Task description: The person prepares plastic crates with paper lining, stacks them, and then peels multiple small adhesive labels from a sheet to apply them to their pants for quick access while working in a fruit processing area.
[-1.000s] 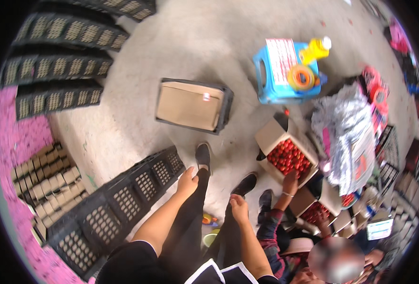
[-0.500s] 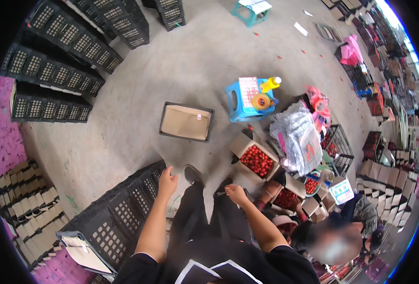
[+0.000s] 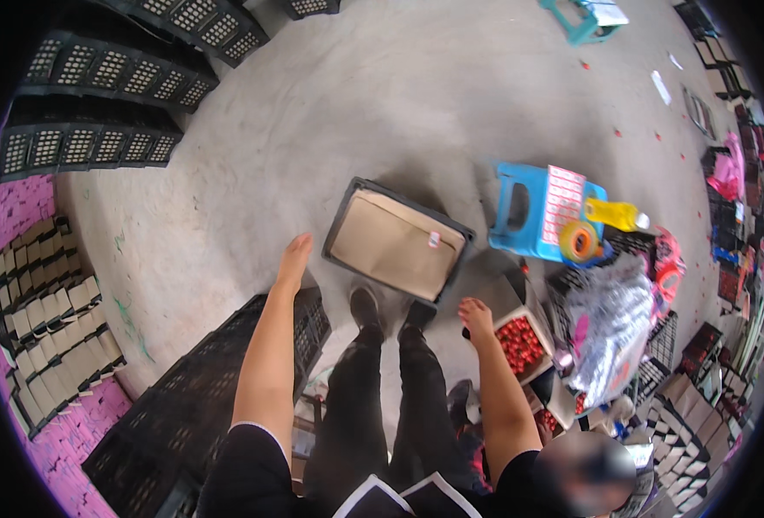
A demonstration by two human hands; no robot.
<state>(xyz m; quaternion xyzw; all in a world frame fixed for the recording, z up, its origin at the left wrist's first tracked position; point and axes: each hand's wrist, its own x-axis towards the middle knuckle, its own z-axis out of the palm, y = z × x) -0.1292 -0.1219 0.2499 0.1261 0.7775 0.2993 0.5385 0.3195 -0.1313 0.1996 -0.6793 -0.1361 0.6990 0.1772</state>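
Note:
I stand on a concrete floor with my black shoes [image 3: 366, 308] just short of a black crate [image 3: 397, 237] lined with brown cardboard. My left hand [image 3: 295, 259] reaches forward, fingers extended and empty, a little left of that crate and above the corner of a long black crate [image 3: 201, 406]. My right hand [image 3: 474, 314] hangs empty with fingers loosely curled, just beside a carton of small red fruit [image 3: 521, 343].
A blue stool [image 3: 533, 211] carries a printed sheet, a tape roll and a yellow bottle. Stacked black crates [image 3: 88, 129] stand at upper left, folded cartons [image 3: 45, 319] at left. A seated person [image 3: 585, 466], a silver bag [image 3: 611, 319] and more fruit boxes crowd the lower right.
The view has closed in on the cardboard-lined crate. Both arms have stretched forward, my left hand toward the crate's left side and my right hand toward the red fruit carton.

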